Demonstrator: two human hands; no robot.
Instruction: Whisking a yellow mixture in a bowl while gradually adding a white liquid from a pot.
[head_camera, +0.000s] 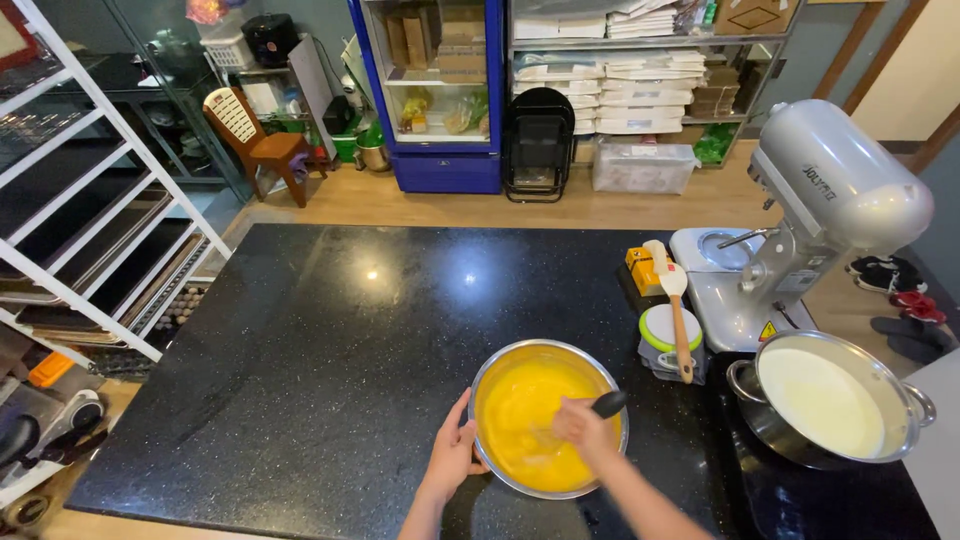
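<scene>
A steel mixing bowl (487, 375) holding bright yellow batter (525, 415) sits near the front edge of the black stone counter (330, 350). My left hand (453, 452) rests flat against the bowl's left rim, steadying it. Above the batter on the bowl's right side, my right hand (583, 427) is closed around a black-handled whisk (607, 404), whose wires dip into the batter and look blurred.
To the right stand a steel pot of white liquid (820, 402) and a grey stand mixer (800, 220). A wooden-handled spatula (678, 310) lies over a round green-rimmed lid beside an orange box. A white rack is at left; fridge, shelves and chair behind.
</scene>
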